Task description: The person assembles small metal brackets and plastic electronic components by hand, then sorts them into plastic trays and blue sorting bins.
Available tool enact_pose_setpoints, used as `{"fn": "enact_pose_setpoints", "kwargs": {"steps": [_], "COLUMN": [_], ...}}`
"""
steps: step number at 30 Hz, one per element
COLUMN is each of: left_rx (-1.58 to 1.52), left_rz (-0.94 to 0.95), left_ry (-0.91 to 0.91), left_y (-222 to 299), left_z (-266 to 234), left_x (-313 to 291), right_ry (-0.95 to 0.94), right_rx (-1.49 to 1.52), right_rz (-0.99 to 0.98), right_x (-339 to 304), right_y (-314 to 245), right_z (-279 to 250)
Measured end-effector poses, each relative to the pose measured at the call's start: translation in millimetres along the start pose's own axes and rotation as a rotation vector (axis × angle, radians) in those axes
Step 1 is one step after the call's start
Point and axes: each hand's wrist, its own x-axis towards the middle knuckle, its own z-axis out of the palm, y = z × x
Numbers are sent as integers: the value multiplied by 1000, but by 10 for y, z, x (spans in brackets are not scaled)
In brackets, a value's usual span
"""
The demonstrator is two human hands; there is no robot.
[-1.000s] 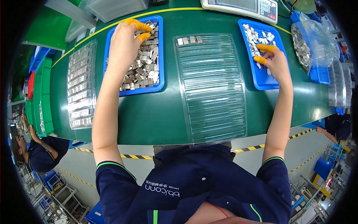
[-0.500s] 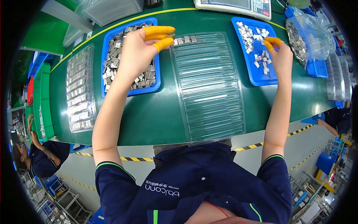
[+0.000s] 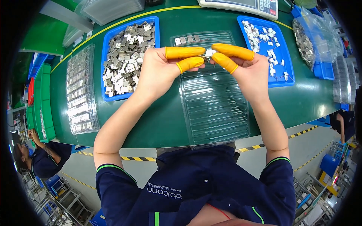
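My left hand [image 3: 160, 71] and my right hand [image 3: 249, 73], both with yellow finger cots, meet above the upper part of a clear ribbed plastic tray [image 3: 217, 113]. Pinched between thumbs and forefingers is a small white part [image 3: 209, 53] against a grey metal piece [image 3: 205, 58] in the left fingertips; fingers partly hide both. Several small metal pieces [image 3: 187, 39] lie in the tray's top slot. To the left, a blue tray [image 3: 158, 34] is heaped with flat silver metal pieces [image 3: 130, 56]. On the right, another blue tray [image 3: 284, 49] has scattered small white parts [image 3: 264, 35].
A filled clear tray [image 3: 81, 90] lies at the far left, beside a green bin [image 3: 46, 101]. A scale [image 3: 241, 6] stands at the back. Bagged metal pieces [image 3: 303, 41] sit far right. Other people [image 3: 49, 160] are beyond the table's ends.
My left hand has moved right and down from the left blue tray's edge. My right hand has come left from the right blue tray, and their fingertips now meet around the small parts.
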Motion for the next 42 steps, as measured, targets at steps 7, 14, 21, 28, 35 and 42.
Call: {"fn": "enact_pose_setpoints", "kwargs": {"steps": [7, 14, 21, 28, 35, 42], "left_rx": [20, 68, 37, -42, -32, 713], "left_rz": [-19, 18, -4, -126, -47, 177], "left_ry": [36, 15, -62, -136, -52, 45], "left_y": [40, 32, 97, 137, 147, 389], "left_z": [38, 42, 53, 75, 97, -140], "left_x": [-14, -59, -88, -95, -55, -41], "right_ry": [-15, -46, -198, -315, -159, 191], "right_rx": [-63, -184, 105, 259, 34, -1055], "right_rz": [-121, -115, 135, 245, -31, -631], "right_x": [-39, -60, 0, -21, 72, 592], "right_y": [4, 42, 55, 179, 42, 75], "right_z": [-112, -118, -166, -138, -76, -188]}}
